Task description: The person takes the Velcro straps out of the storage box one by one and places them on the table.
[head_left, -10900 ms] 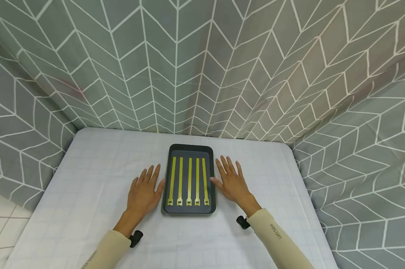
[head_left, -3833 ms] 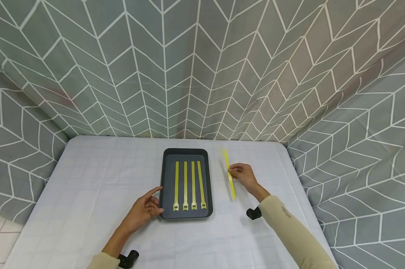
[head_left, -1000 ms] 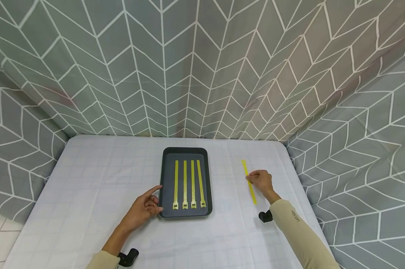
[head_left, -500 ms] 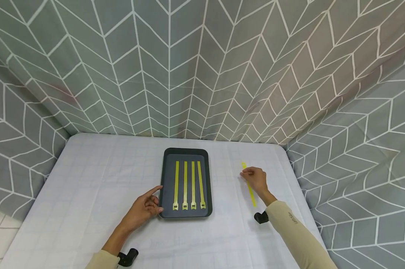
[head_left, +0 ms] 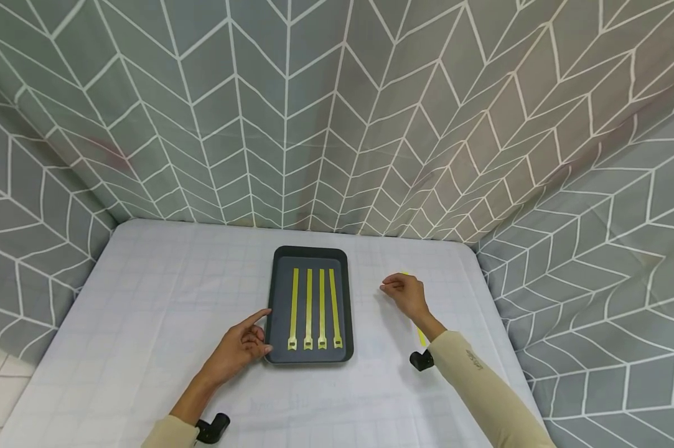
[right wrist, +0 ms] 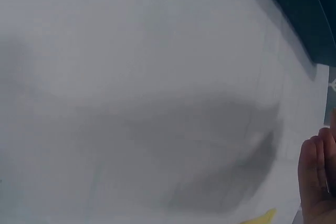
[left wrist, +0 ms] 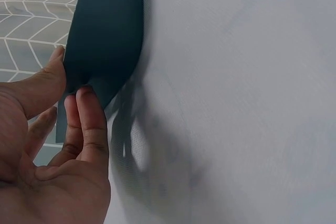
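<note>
Several yellow hook-and-loop cable ties (head_left: 308,311) lie side by side lengthwise in a dark grey tray (head_left: 311,251), slotted heads toward the person. At the tray's near left side my left hand (head_left: 237,350) holds the rim. In the left wrist view, the fingers (left wrist: 92,129) press against the outer wall. To the right of the tray, my right hand (head_left: 408,297) hovers above the table with fingertips together and nothing visible between them. Another yellow cable tie (head_left: 422,338) lies on the cloth beneath that hand and wrist, mostly hidden; one end (right wrist: 261,219) shows in the right wrist view.
White cloth (head_left: 174,280) covers the table. A grey curtain (head_left: 314,124) with white lines hangs behind and at both sides. Each wrist carries a black camera mount (head_left: 213,429). Floor tiles (head_left: 0,392) show at lower left.
From the tray's right side one cable tie was picked up and laid on the cloth at the right. My right hand has let it go and moved left. Lately the left hand stays put.
</note>
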A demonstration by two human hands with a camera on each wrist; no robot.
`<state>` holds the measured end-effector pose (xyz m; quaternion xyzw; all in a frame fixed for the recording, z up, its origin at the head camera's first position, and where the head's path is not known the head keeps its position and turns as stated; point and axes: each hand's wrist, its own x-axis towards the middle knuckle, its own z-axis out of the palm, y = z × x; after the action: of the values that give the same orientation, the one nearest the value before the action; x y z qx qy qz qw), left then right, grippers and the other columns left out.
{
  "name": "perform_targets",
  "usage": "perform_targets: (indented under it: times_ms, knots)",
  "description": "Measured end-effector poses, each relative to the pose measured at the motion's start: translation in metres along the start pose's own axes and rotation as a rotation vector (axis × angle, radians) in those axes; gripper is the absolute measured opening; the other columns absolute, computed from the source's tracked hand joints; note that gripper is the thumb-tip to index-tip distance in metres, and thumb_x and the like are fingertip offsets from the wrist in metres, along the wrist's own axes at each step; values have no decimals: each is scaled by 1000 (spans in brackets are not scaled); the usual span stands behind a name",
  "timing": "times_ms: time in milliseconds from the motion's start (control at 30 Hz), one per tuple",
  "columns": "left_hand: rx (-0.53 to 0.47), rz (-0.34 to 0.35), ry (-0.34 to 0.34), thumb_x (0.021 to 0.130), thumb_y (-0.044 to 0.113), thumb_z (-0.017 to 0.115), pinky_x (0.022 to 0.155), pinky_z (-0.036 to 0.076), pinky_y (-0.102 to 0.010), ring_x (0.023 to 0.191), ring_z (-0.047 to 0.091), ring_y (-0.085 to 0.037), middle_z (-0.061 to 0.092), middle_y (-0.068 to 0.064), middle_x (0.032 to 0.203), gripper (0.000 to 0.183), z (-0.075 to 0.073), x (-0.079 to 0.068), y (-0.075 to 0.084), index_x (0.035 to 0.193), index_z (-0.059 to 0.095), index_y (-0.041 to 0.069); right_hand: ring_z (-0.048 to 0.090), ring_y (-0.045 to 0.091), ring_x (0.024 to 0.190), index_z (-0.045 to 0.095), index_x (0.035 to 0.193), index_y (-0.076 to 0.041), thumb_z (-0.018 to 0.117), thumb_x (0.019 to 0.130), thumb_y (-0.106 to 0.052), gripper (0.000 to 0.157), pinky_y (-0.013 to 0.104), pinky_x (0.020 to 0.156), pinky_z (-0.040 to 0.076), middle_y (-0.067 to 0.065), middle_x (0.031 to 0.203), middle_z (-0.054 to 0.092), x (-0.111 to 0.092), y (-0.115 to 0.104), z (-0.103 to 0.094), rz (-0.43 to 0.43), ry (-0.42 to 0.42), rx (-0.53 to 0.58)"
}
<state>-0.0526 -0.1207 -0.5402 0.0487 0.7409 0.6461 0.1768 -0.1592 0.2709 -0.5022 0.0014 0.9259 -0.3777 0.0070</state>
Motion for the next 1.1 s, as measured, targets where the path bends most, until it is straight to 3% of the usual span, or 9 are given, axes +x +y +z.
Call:
perform_targets:
  times_ms: [433,767,1100]
  knots:
    - [0,-8,11,83,-4,77,64,48,-20,74,50,-10,50,-15,98,80,-2,0,0,152,39,4,72,28,83,73,100,5,80,84,-5,20,28,72,57,17,90,74,11,-26,17,-90,-94,36]
    - [7,8,7,83,-4,77,65,49,-20,75,51,-10,51,-16,98,79,-1,1,2,152,39,2,73,27,89,73,105,1,80,85,-9,23,36,77,59,14,98,75,19,-50,25,-115,-163,2]
    - [-5,-1,5,83,-5,77,65,50,-20,75,51,-10,50,-15,99,80,-2,1,-1,152,39,3,70,30,100,72,113,0,79,86,-12,30,38,83,57,14,109,73,27,-73,38,-205,-281,2]
